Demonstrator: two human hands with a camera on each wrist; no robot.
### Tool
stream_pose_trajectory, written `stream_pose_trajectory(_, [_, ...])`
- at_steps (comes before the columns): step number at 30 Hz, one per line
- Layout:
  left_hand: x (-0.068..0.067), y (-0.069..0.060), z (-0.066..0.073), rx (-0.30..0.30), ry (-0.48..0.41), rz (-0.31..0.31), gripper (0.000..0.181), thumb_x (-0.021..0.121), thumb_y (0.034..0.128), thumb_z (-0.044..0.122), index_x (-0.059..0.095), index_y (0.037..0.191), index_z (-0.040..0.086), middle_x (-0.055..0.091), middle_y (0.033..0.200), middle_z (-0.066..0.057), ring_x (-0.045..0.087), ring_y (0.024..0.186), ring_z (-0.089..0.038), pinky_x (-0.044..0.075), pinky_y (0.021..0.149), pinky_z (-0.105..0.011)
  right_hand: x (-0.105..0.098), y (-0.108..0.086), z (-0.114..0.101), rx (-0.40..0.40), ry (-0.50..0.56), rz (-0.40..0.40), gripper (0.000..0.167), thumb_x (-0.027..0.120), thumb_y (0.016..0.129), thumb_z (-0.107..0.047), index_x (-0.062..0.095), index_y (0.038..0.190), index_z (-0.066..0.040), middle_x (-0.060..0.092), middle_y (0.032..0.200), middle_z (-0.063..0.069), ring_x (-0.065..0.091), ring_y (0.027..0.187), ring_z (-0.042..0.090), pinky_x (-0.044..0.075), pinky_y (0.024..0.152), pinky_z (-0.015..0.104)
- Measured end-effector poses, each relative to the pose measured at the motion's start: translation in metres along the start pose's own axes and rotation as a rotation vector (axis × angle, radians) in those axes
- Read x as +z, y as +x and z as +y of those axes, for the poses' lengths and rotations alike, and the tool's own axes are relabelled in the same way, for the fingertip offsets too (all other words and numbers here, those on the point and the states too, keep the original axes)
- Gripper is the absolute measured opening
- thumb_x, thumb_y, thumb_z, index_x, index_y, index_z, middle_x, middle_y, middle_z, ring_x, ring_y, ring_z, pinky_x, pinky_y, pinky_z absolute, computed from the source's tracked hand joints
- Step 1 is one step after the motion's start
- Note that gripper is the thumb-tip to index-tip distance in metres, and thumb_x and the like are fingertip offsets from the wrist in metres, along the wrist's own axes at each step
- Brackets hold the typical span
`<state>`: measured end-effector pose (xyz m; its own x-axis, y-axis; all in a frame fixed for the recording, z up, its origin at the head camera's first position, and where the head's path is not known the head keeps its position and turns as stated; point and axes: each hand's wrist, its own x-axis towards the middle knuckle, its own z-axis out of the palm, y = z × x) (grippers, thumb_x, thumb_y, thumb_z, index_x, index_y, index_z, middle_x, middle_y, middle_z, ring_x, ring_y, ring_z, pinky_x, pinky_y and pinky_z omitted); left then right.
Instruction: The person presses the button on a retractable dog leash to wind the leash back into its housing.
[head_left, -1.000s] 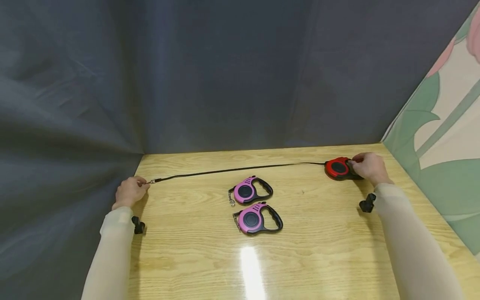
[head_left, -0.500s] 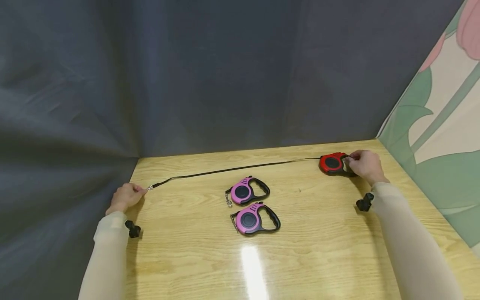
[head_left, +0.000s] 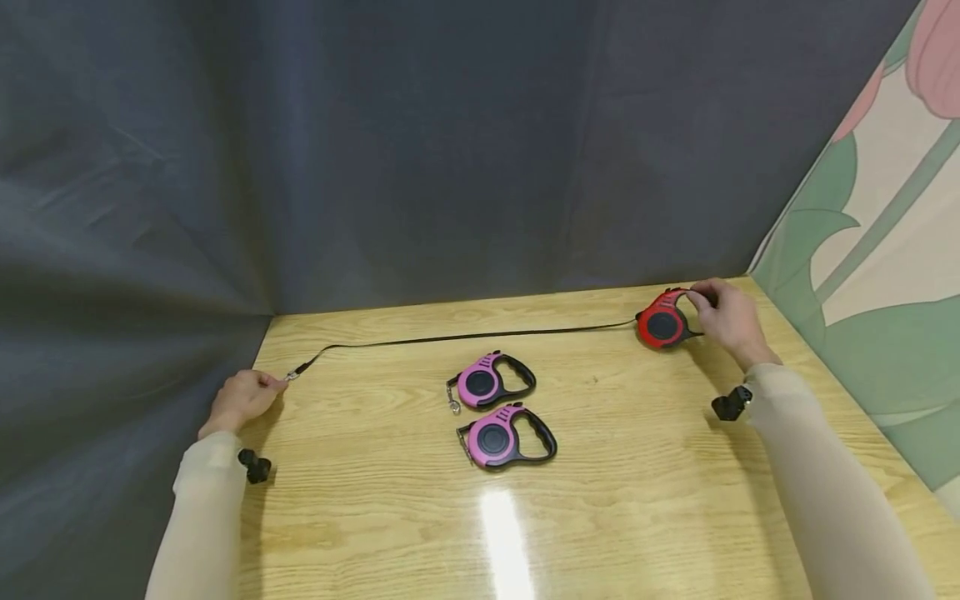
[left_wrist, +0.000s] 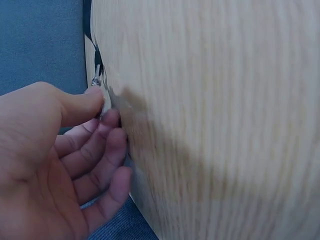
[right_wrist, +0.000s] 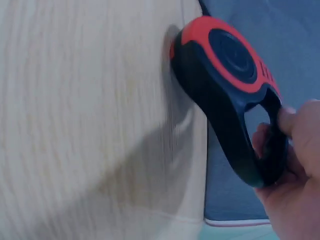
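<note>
A red and black retractable dog leash (head_left: 662, 325) is at the table's far right, and my right hand (head_left: 729, 321) grips its black handle. In the right wrist view the leash case (right_wrist: 232, 57) is tilted, with fingers curled through the handle loop. From the case a black strap (head_left: 465, 337) runs left across the table, slack near its end. My left hand (head_left: 243, 398) pinches the metal clip (head_left: 292, 377) at that end between thumb and forefinger. In the left wrist view the clip (left_wrist: 96, 80) partly hides behind the thumb; the other fingers are loosely bent.
Two pink and black retractable leashes lie mid-table, an upper one (head_left: 480, 383) and a lower one (head_left: 492, 439), handles to the right. A dark curtain (head_left: 450, 150) hangs behind the wooden table (head_left: 375, 517). Floral fabric (head_left: 885, 275) borders the right side.
The right hand has lifted and tilted the red leash, now gripping its handle more fully. The left hand has shifted slightly left and nearer with the clip, and the strap's left end bends more.
</note>
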<state>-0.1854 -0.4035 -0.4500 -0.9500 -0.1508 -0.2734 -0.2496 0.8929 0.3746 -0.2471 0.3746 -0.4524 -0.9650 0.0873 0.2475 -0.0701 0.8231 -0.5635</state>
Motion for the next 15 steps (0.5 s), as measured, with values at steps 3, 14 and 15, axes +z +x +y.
stream_pose_trajectory(3, [0.002, -0.003, -0.001, 0.015, -0.003, 0.031, 0.041, 0.06, 0.1077, 0.039, 0.071, 0.111, -0.001, 0.067, 0.09, -0.01, 0.058, 0.082, -0.028, 0.04, 0.07, -0.036, -0.001, -0.002, -0.004, -0.076, -0.04, -0.005, 0.032, 0.051, 0.113, -0.019, 0.069, 0.116, 0.007, 0.073, 0.099, 0.027, 0.065, 0.081, 0.035, 0.045, 0.068, 0.037])
stream_pose_trajectory(14, [0.0, -0.005, -0.001, 0.025, -0.027, 0.039, 0.04, 0.062, 0.1079, 0.037, 0.07, 0.112, -0.002, 0.067, 0.087, -0.008, 0.058, 0.078, -0.025, 0.04, 0.066, -0.034, 0.0, -0.014, -0.008, 0.021, -0.063, -0.273, 0.043, 0.061, 0.107, -0.036, 0.075, 0.112, 0.005, 0.076, 0.101, 0.024, 0.067, 0.084, 0.029, 0.051, 0.07, 0.037])
stream_pose_trajectory(15, [0.0, -0.005, -0.001, 0.027, -0.029, 0.04, 0.04, 0.062, 0.1077, 0.037, 0.07, 0.112, -0.002, 0.067, 0.087, -0.008, 0.058, 0.078, -0.025, 0.04, 0.067, -0.033, -0.001, -0.015, -0.009, 0.05, -0.074, -0.323, 0.047, 0.062, 0.106, -0.041, 0.074, 0.114, 0.004, 0.076, 0.105, 0.024, 0.068, 0.091, 0.035, 0.053, 0.074, 0.04])
